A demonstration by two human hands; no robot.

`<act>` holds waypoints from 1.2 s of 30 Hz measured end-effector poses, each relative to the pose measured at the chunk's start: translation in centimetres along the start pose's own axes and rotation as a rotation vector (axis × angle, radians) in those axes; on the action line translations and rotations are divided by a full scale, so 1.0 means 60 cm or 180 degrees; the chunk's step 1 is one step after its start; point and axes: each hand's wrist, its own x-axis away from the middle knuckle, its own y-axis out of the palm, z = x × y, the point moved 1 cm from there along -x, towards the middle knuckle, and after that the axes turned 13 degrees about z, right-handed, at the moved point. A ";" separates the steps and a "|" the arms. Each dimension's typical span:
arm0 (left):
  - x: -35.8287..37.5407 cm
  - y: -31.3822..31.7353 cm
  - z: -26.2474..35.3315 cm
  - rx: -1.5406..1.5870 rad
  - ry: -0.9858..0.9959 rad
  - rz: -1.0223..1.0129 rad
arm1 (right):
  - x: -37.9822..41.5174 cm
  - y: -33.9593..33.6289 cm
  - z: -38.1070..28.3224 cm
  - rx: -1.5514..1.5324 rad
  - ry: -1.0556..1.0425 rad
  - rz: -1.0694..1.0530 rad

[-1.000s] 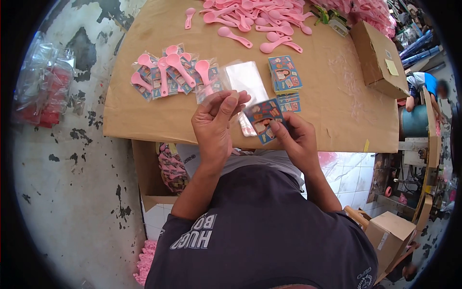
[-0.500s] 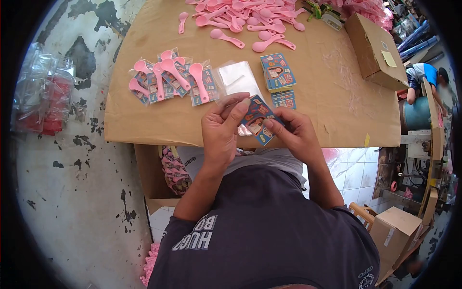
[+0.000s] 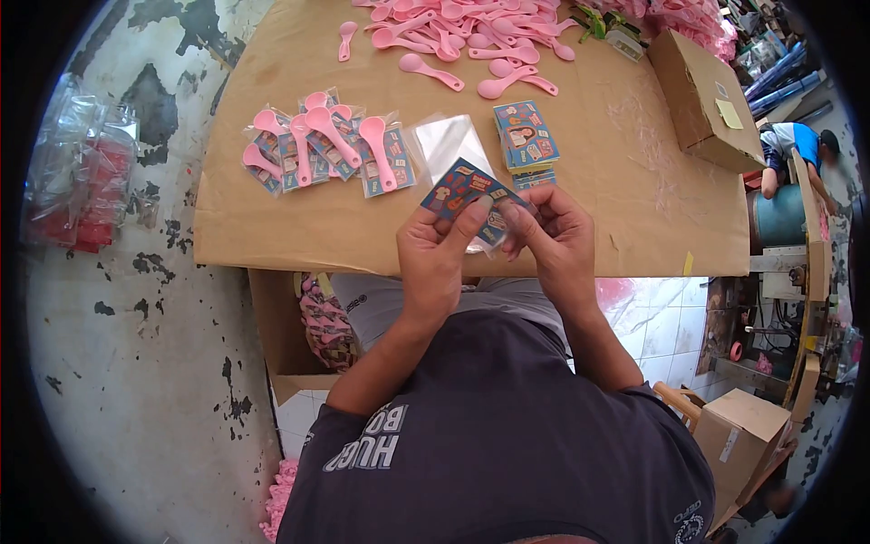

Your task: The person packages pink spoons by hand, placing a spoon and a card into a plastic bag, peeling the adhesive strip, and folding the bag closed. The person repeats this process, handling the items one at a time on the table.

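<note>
A blue printed card [image 3: 464, 189] is tilted in front of me, above the table's near edge. My left hand [image 3: 441, 249] pinches its lower left part, thumb on top. My right hand [image 3: 555, 238] closes its thumb and fingers at the card's right end, where a bit of clear plastic seems to show. Just beyond lie clear plastic bags [image 3: 453, 140]. A stack of similar cards [image 3: 526, 136] stands right of the bags. To the left are bagged cards with pink spoons [image 3: 331, 136].
Loose pink spoons [image 3: 471, 41] are heaped at the table's far side. A cardboard box [image 3: 707, 100] sits at the right edge of the brown-covered table [image 3: 299, 231]. Another person [image 3: 802, 145] is at the far right. An open carton [image 3: 281, 317] stands below the table.
The card has turned and shifted left, showing more of its printed face. My left hand has moved down and right along it; my right hand has drawn slightly inward.
</note>
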 end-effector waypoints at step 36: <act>-0.005 0.023 0.048 0.1238 -0.0099 -0.0386 | 0.026 0.062 0.012 0.0102 -0.0912 0.0456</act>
